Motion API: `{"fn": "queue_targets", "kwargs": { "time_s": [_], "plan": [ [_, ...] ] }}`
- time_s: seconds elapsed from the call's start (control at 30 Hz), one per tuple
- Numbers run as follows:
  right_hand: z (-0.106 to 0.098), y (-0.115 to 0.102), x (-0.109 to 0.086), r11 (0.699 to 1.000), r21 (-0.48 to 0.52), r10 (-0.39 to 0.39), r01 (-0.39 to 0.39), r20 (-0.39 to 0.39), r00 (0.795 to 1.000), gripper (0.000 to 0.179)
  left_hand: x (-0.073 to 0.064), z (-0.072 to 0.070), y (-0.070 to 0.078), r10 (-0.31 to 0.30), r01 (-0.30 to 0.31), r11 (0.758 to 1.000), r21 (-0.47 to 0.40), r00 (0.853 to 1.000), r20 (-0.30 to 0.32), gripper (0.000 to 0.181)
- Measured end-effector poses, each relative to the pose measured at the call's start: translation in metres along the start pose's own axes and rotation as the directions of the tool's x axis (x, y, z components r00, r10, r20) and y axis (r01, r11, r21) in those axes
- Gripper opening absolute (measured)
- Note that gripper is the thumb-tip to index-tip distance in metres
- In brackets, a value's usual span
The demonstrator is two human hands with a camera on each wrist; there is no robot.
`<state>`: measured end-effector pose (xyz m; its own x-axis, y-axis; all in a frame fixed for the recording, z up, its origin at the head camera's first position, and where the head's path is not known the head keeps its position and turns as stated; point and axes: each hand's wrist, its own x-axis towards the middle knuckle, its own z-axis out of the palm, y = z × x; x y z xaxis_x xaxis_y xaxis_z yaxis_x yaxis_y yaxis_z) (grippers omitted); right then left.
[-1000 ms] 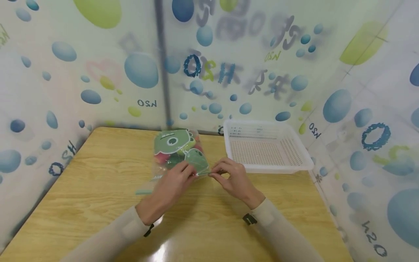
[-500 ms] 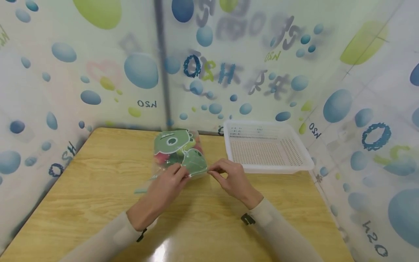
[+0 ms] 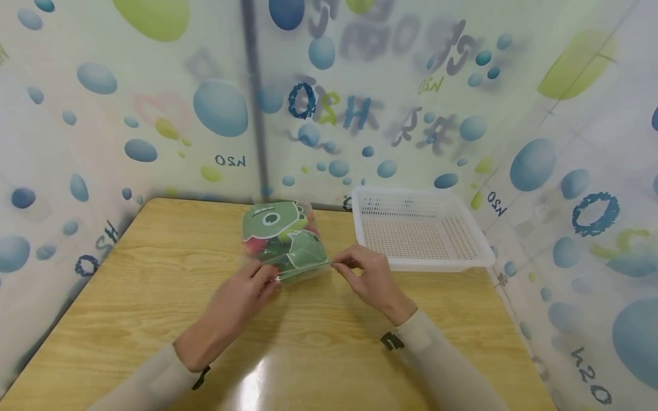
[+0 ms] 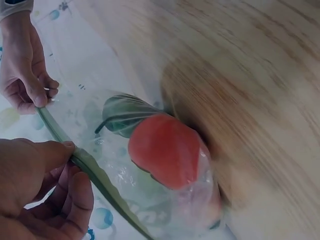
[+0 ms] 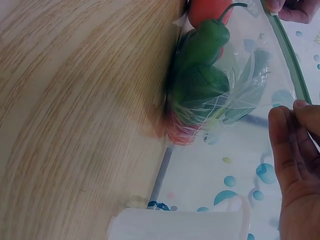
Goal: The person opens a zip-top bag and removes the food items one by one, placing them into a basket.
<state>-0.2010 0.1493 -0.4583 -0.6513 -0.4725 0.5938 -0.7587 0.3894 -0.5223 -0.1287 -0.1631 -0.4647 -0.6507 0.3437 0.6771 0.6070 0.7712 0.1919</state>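
Observation:
A clear zip bag [image 3: 307, 251] with a green cartoon print lies on the table, its zip edge towards me. Inside are a red, tomato-like round piece [image 4: 162, 150] and a dark green pepper [image 5: 207, 42] with a curved stem, among other red and green pieces. With thumb and fingers, my left hand [image 3: 233, 297] pinches the green zip strip [image 4: 107, 187] partway along. My right hand [image 3: 374, 279] pinches the strip's right end, so the edge is drawn tight between the two hands. Beyond my left hand in the left wrist view, the strip runs on.
A white perforated plastic basket [image 3: 416, 264] stands at the back right of the wooden table [image 3: 319, 354], just beyond my right hand. Behind the table rises a wall [image 3: 360, 68] covered in a bubble and letter pattern.
My left hand has slid left and towards me along the zip strip, away from the right hand. The right hand keeps its pinch at nearly the same spot.

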Motion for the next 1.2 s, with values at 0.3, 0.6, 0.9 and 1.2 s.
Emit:
{"fn": "queue_targets", "kwargs": {
  "time_s": [0.3, 0.6, 0.9, 1.2],
  "plan": [
    [-0.006, 0.007, -0.003, 0.999, -0.034, -0.005, 0.003, -0.053, 0.999, 0.015, -0.011, -0.010, -0.014, -0.033, 0.033, 0.999, 0.019, 0.999, 0.025, 0.031],
    [-0.015, 0.012, -0.006, 0.997, -0.054, 0.050, -0.054, -0.083, 0.995, 0.015, -0.021, -0.017, -0.031, -0.089, 0.087, 0.995, 0.045, 0.995, 0.041, 0.029],
    [-0.020, 0.020, -0.009, 0.996, -0.063, 0.058, -0.066, -0.123, 0.991, 0.014, -0.030, -0.025, -0.044, -0.117, 0.114, 0.992, 0.058, 0.991, 0.070, 0.028],
    [-0.021, 0.019, -0.008, 0.994, -0.046, 0.093, -0.098, -0.104, 0.990, 0.013, -0.031, -0.032, -0.045, -0.120, 0.116, 0.992, 0.042, 0.987, 0.106, 0.027]
  ]
}}
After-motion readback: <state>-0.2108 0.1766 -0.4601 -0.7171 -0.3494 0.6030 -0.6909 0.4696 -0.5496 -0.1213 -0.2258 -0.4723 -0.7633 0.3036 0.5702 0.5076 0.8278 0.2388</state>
